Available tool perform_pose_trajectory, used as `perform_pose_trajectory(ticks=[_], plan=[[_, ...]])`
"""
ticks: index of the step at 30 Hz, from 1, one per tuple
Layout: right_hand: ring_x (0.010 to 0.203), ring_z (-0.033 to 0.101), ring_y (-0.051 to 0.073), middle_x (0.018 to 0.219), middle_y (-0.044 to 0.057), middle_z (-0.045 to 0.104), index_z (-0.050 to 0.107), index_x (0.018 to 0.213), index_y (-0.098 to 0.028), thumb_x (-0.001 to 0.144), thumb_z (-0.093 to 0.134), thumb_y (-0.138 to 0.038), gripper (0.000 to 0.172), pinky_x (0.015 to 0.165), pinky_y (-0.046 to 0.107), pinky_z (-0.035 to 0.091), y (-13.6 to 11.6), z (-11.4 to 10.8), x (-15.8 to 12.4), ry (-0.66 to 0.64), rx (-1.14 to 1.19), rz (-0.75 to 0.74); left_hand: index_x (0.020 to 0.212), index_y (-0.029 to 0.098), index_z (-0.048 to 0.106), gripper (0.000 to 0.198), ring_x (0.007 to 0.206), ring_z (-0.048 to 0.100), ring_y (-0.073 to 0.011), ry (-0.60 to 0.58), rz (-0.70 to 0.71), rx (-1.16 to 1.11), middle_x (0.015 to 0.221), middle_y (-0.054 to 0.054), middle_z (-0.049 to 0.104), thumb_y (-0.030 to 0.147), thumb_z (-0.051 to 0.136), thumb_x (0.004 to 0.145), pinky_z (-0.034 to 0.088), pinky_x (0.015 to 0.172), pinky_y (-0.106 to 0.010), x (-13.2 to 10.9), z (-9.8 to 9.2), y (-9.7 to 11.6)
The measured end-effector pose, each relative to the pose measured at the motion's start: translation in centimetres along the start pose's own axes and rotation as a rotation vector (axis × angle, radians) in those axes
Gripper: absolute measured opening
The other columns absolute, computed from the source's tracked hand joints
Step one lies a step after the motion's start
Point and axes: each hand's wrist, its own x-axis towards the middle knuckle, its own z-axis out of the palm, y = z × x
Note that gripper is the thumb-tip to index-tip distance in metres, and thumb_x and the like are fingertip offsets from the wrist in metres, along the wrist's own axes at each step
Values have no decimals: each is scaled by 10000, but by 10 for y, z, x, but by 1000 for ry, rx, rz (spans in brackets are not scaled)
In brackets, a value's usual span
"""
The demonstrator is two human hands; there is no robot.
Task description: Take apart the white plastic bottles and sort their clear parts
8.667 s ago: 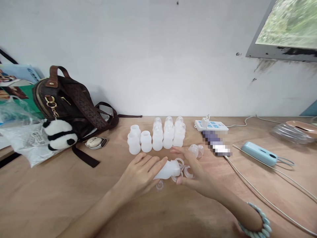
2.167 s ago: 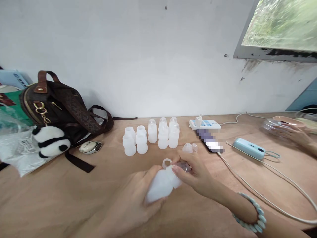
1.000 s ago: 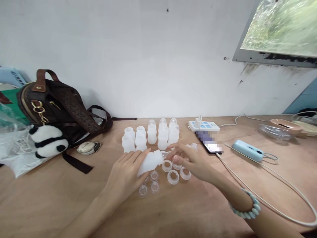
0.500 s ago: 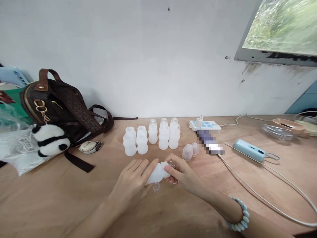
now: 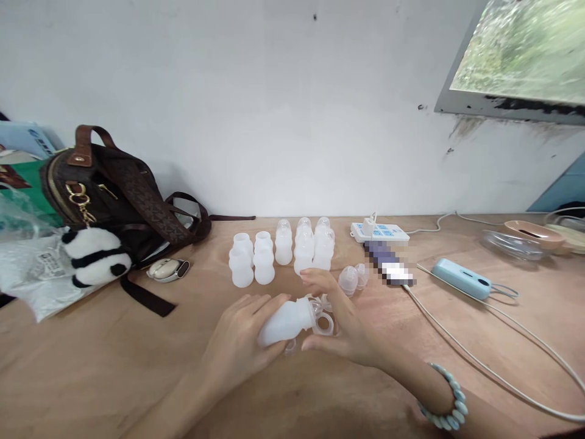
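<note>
My left hand (image 5: 240,332): wrapped, fingers above and thumb below, round the milky-white waisted plastic bottle (image 5: 284,322), which tilts with its neck toward 2 o'clock.
My right hand (image 5: 354,334): at 3 o'clock from that bottle, thumb and fingers spread wide around the space beside its neck; I cannot tell whether the thumb touches it.
Bottle mouth: a small clear plastic piece (image 5: 315,305) shows right at it; whether it sits in the neck or lies behind, I cannot tell.
Ring: a translucent round plastic collar (image 5: 324,324) at 3 o'clock, in the gap between my right thumb and fingers.
Disc: a clear round plastic piece (image 5: 290,346) at 6 o'clock, just beside the held bottle in view, partly hidden by my left hand.
Domes: two clear rounded plastic caps (image 5: 348,280) at 2 o'clock, side by side.
Uncapped bottles: a white plastic group (image 5: 242,273) upright at 11 o'clock.
Capped bottles: a white group with clear domes (image 5: 303,250) upright between 12 and 1, my right fingertips overlapping the nearest in view.
Phone: a dark, partly pixelated slab (image 5: 378,255) at 2 o'clock, beyond the domes.
Backpack: dark brown patterned (image 5: 114,183), at 10 o'clock, well apart.
Bench: brown wooden surface (image 5: 91,366) beneath everything.
</note>
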Motion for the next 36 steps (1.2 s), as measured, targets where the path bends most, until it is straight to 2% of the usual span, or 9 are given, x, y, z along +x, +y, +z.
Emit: perform_pose_trajectory(ticks=[4, 6, 11, 15, 19, 23, 26, 30, 36], plan=[[870, 611, 195, 954, 37, 635, 531, 1206, -242, 982, 476, -439, 303, 756, 338, 524, -5, -2, 0, -86, 55, 287, 1197, 164, 571, 358, 716, 667, -250, 61, 142, 139, 890, -67, 722, 272, 573, 856, 519, 613, -373, -2, 4, 0], [913, 609, 191, 987, 31, 634, 564, 1136, -245, 957, 541, -401, 238, 780, 330, 527, -7, -6, 0, -108, 111, 287, 1202, 158, 565, 350, 715, 669, -243, 67, 172, 177, 885, -69, 719, 272, 550, 872, 513, 612, -361, -2, 3, -1], [1247, 484, 244, 1414, 87, 427, 286, 1445, -329, 758, 791, -404, 856, 958, 399, 491, -8, -10, -1, -78, 169, 251, 1207, 147, 557, 351, 718, 670, -242, 106, 172, 204, 878, -73, 715, 270, 534, 879, 512, 614, -355, -2, 2, -4], [927, 620, 209, 1041, 52, 648, 550, 1223, -252, 907, 625, -399, 356, 755, 345, 530, -9, -8, -1, -109, 111, 391, 1187, 167, 599, 362, 734, 678, -259, 56, 129, 133, 894, -75, 728, 277, 576, 843, 519, 632, -372, -1, 3, -1], [904, 620, 178, 1059, 31, 662, 612, 1146, -255, 888, 678, -320, 274, 755, 297, 523, -15, -16, 3, -135, 101, 158, 1128, 223, 653, 389, 820, 687, -257, -73, -112, -244, 972, -47, 740, 328, 693, 756, 535, 708, -367, 6, -2, 4], [1106, 584, 190, 1179, 45, 610, 576, 1208, -284, 945, 585, -200, 277, 909, 332, 501, -17, -25, 3, 31, 37, -122, 1049, 204, 679, 434, 761, 669, -221, -228, -381, -828, 896, -22, 731, 420, 770, 684, 522, 660, -306, 12, -8, -4], [1174, 552, 208, 1211, 50, 591, 537, 1240, -302, 947, 555, -163, 325, 952, 363, 486, -12, -26, 1, 195, 5, -165, 979, 156, 641, 506, 629, 616, -184, -139, -517, -1122, 749, -28, 687, 582, 708, 714, 471, 541, -260, 17, -9, -17], [1062, 595, 213, 1137, 33, 633, 525, 1239, -314, 913, 628, -238, 350, 831, 326, 525, -7, -27, -1, 272, -74, -37, 1093, 182, 575, 445, 960, 617, -239, 96, -514, -1136, 1002, -68, 686, 554, 598, 850, 492, 800, -305, 31, -5, -28], [913, 623, 179, 1096, 27, 648, 517, 1237, -290, 920, 622, -298, 334, 770, 300, 528, -11, -25, -1, 216, -123, -24, 1215, 201, 492, 453, 1200, 511, -283, -43, -450, -885, 1253, -84, 578, 425, 627, 845, 417, 1002, -377, 44, 33, -43]])
